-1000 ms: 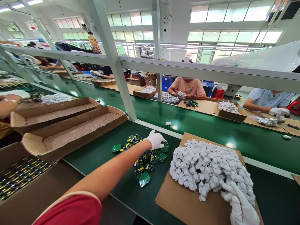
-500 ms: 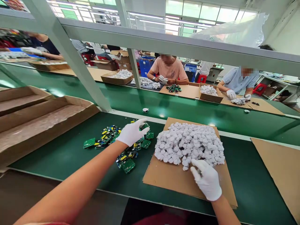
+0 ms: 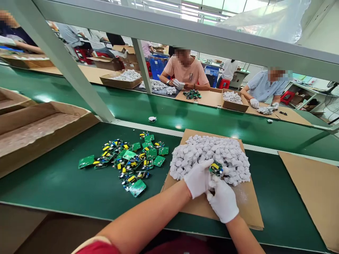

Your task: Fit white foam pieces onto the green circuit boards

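Observation:
My left hand (image 3: 199,179), in a white glove, grips a small green circuit board (image 3: 216,168) with yellow and dark parts facing up. Close against it, my gloved right hand (image 3: 224,200) has its fingers curled; what lies in them blends with the white glove and I cannot make it out. Both hands are over the near side of a heap of small white plastic pieces (image 3: 209,150), which lies on a cardboard sheet (image 3: 185,204). To the left, a loose pile of circuit boards (image 3: 132,158) lies on the green bench.
Long cardboard trays (image 3: 47,130) stand at the left, and another cardboard sheet (image 3: 309,190) lies at the right. A slanted metal post (image 3: 71,67) and crossbar (image 3: 169,28) frame the bench. Beyond the green belt (image 3: 185,118), people (image 3: 185,70) in gloves sit at work.
My left hand has moved right from the board pile to the white heap, now with a circuit board in it. My right hand has shifted slightly left to meet it. The view has shifted.

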The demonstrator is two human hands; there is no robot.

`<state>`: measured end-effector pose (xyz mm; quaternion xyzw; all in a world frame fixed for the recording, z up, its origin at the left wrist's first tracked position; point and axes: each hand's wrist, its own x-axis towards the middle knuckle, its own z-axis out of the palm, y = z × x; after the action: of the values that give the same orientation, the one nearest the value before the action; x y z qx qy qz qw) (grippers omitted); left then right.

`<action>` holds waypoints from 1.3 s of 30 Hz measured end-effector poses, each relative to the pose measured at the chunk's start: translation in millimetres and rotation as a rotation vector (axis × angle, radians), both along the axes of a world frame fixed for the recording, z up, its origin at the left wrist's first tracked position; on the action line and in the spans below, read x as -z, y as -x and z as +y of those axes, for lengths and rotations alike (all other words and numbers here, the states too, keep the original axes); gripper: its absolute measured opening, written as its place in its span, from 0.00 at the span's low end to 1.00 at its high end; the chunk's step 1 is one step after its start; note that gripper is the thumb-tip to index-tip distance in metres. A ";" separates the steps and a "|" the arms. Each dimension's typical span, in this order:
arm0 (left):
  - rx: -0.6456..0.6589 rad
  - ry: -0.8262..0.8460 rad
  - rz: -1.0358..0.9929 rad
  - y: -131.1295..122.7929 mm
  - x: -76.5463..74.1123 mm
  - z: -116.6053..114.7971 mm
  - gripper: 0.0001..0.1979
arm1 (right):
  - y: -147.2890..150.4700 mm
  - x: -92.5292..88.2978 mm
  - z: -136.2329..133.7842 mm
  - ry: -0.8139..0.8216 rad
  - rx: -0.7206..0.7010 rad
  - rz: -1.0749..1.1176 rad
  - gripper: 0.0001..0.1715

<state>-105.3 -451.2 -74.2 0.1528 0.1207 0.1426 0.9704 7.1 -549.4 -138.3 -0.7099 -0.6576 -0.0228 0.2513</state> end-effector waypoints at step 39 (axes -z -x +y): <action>0.051 -0.190 0.274 -10.2 27.6 -27.3 0.15 | -50.9 -4.7 -63.6 0.019 0.178 0.103 0.17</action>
<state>-95.1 -478.5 -101.8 0.2646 0.2339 0.1067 0.9294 58.0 -613.0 -133.7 -0.7681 -0.5783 -0.0025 0.2749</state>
